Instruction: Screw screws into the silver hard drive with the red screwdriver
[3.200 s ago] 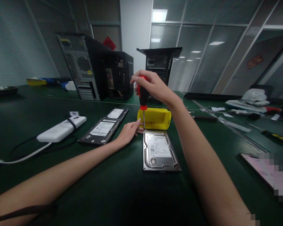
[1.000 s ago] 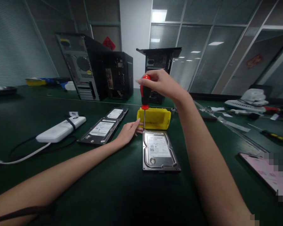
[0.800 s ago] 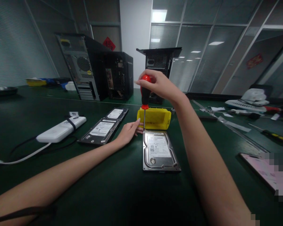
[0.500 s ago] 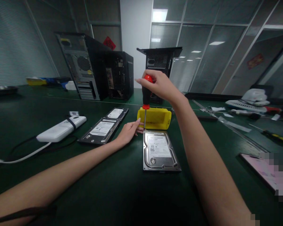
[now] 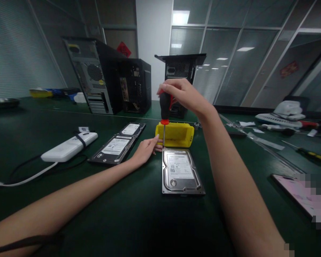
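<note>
My right hand grips the top of a black and red screwdriver, which stands upright with its tip at the far left corner of a silver hard drive. My left hand rests on the table beside that corner, its fingers spread near the shaft and the drive's edge. Just behind the drive sits a yellow tray. Two more hard drives lie end to end beyond my left forearm.
A white power bank with cables lies at the left. Computer cases stand at the back. To the right are a yellow and black screwdriver, a pink phone and a white keyboard-like object.
My right hand has turned around the screwdriver's handle, and its fingers now wrap the top differently. My left hand and the drive have stayed in place.
</note>
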The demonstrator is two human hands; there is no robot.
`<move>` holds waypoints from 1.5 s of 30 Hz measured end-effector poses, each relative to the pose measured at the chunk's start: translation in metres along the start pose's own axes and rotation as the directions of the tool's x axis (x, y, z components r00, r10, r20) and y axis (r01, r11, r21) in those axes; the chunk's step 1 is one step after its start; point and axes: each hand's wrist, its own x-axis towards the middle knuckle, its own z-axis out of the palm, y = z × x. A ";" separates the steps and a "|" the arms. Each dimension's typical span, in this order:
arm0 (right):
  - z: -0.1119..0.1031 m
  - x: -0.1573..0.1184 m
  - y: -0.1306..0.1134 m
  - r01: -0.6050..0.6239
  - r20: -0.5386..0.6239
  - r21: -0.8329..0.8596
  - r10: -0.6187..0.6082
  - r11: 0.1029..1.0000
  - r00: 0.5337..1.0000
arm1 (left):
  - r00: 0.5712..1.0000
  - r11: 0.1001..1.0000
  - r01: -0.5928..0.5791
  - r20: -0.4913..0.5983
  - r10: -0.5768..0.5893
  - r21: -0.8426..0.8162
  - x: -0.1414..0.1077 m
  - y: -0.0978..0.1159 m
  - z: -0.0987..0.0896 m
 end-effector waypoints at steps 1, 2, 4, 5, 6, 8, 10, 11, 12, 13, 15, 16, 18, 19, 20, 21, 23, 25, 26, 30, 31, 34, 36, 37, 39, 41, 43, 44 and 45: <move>0.000 0.000 -0.001 -0.005 0.005 0.033 0.005 0.999 1.000 | 1.000 1.000 0.001 0.001 -0.001 0.001 0.000 0.000 0.000; 0.000 -0.001 -0.001 -0.011 0.009 0.061 0.010 0.998 1.000 | 1.000 1.000 0.003 0.001 -0.003 0.000 0.000 0.000 0.000; 0.002 -0.001 0.000 -0.020 0.015 0.100 0.019 0.995 1.000 | 1.000 1.000 0.007 0.001 -0.007 -0.001 0.000 0.000 0.000; 0.004 -0.001 0.000 -0.022 0.018 0.110 0.020 0.994 1.000 | 1.000 1.000 0.007 0.001 -0.007 -0.003 0.000 0.000 0.000; 0.005 0.000 0.001 -0.020 0.018 0.112 0.018 0.994 1.000 | 1.000 1.000 0.007 0.002 -0.007 -0.005 0.000 0.000 0.000; 0.009 0.001 0.002 -0.011 0.008 0.095 0.010 0.995 1.000 | 1.000 1.000 0.004 0.006 -0.004 -0.008 0.000 0.001 0.000; 0.011 0.002 0.003 0.003 -0.017 0.050 -0.002 0.999 1.000 | 1.000 1.000 0.004 0.006 -0.004 -0.007 0.000 0.001 0.001; 0.012 0.003 0.004 0.009 -0.030 0.022 -0.008 1.000 1.000 | 1.000 1.000 0.006 0.006 -0.006 -0.005 0.000 0.001 0.001; 0.013 0.003 0.003 0.013 -0.041 -0.005 -0.014 1.000 0.999 | 1.000 1.000 0.008 0.007 -0.008 -0.004 0.001 0.001 0.001; 0.014 0.004 0.003 0.019 -0.048 -0.031 -0.020 0.999 0.999 | 1.000 1.000 0.011 0.006 -0.011 -0.002 0.001 0.001 0.001; 0.014 0.004 0.001 0.032 -0.052 -0.074 -0.036 0.997 0.998 | 1.000 1.000 0.015 0.007 -0.015 -0.002 0.001 0.002 0.001; 0.014 0.005 0.000 0.038 -0.050 -0.094 -0.043 0.995 0.998 | 1.000 1.000 0.016 0.008 -0.016 -0.003 0.001 0.002 0.001; 0.015 0.004 -0.004 0.044 -0.043 -0.134 -0.050 0.990 0.998 | 1.000 1.000 0.014 0.010 -0.014 -0.007 0.000 0.002 0.001; 0.015 0.004 -0.005 0.044 -0.040 -0.150 -0.050 0.988 0.998 | 1.000 1.000 0.014 0.010 -0.013 -0.009 0.000 0.003 0.001; 0.016 0.004 -0.006 0.042 -0.039 -0.164 -0.049 0.986 0.998 | 1.000 1.000 0.013 0.010 -0.013 -0.010 0.000 0.003 0.001; 0.016 0.004 -0.007 0.040 -0.040 -0.175 -0.047 0.984 0.998 | 1.000 1.000 0.012 0.009 -0.012 -0.010 0.000 0.003 0.001; 0.017 0.004 -0.008 0.038 -0.046 -0.193 -0.048 0.981 0.998 | 1.000 1.000 0.010 0.011 -0.010 -0.009 -0.001 0.004 0.001; 0.018 0.004 -0.006 0.034 -0.056 -0.207 -0.046 0.978 0.997 | 1.000 1.000 0.006 0.017 -0.006 -0.009 -0.001 0.004 0.001; 0.018 0.004 -0.004 0.030 -0.062 -0.211 -0.044 0.977 0.997 | 1.000 1.000 0.006 0.018 -0.006 -0.010 -0.001 0.004 0.001; 0.019 0.004 0.002 0.005 -0.078 -0.193 -0.021 0.981 0.997 | 1.000 1.000 0.009 0.013 -0.009 -0.015 0.000 0.003 0.001; 0.019 0.004 0.002 -0.004 -0.075 -0.188 -0.010 0.982 0.997 | 1.000 1.000 0.008 0.015 -0.008 -0.017 0.000 0.003 0.001; 0.015 0.002 0.000 -0.043 -0.041 -0.174 0.036 0.984 0.999 | 1.000 1.000 0.007 0.018 -0.007 -0.019 0.000 0.002 0.001; 0.012 0.001 -0.004 -0.056 -0.018 -0.156 0.053 0.986 0.998 | 1.000 1.000 0.009 0.011 -0.009 -0.012 0.000 0.002 0.001; 0.010 0.001 -0.005 -0.055 -0.010 -0.144 0.054 0.988 0.999 | 1.000 1.000 0.010 0.008 -0.010 -0.008 -0.001 0.003 0.001; 0.006 0.000 -0.007 -0.044 -0.002 -0.119 0.044 0.992 0.999 | 1.000 1.000 0.007 0.005 -0.007 -0.002 -0.001 0.003 0.001; 0.003 0.000 -0.008 -0.037 0.001 -0.092 0.037 0.995 0.999 | 1.000 1.000 0.003 0.008 -0.003 0.001 -0.001 0.003 0.001; 0.001 0.000 -0.007 -0.027 -0.003 -0.071 0.027 0.997 1.000 | 1.000 1.000 -0.001 0.007 0.001 0.003 -0.001 0.003 0.001; 0.001 0.000 -0.006 -0.021 -0.002 -0.061 0.021 0.998 1.000 | 1.000 1.000 -0.003 0.006 0.003 0.004 -0.001 0.003 0.001; 0.001 0.000 -0.005 -0.014 0.001 -0.054 0.014 0.998 1.000 | 1.000 1.000 -0.004 0.005 0.004 0.005 -0.001 0.002 0.001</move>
